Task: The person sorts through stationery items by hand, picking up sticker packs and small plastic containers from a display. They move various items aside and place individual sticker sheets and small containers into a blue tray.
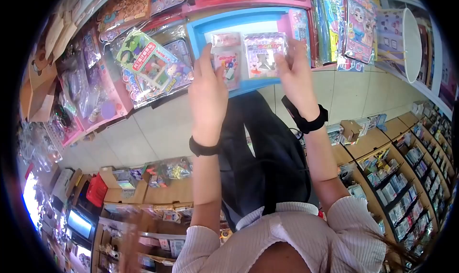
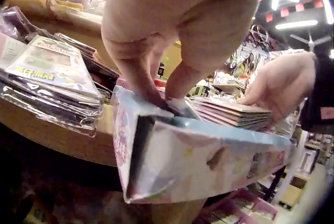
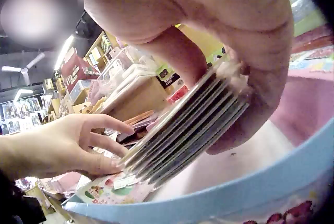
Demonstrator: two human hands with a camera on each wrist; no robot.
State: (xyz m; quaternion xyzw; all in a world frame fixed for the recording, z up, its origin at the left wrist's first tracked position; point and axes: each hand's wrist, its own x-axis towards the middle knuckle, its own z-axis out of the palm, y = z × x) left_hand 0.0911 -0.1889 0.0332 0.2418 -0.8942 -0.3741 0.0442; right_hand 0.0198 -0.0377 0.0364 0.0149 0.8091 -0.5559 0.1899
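My right hand [image 1: 299,74] grips a stack of flat square packets [image 1: 264,55] in clear wrap, thumb on one face and fingers behind. In the right wrist view the stack [image 3: 182,130] is tilted, its several layers seen edge-on above the box floor. Across from it, my left hand [image 1: 209,93] reaches over the left side of the blue-rimmed box [image 1: 193,36]. Its fingers are extended and spread in the right wrist view, the thumb right at the stack's lower end. Below them lies a pink printed packet [image 1: 228,72], with a smaller pink packet [image 1: 224,38] above it.
Left of the box lie wrapped toy packs [image 1: 148,65] and a pink tray [image 1: 114,105] of small goods. Bagged packs [image 1: 358,24] and a white bucket-like container [image 1: 412,46] stand at right. Shelves of small boxes [image 1: 399,191] line the floor side behind.
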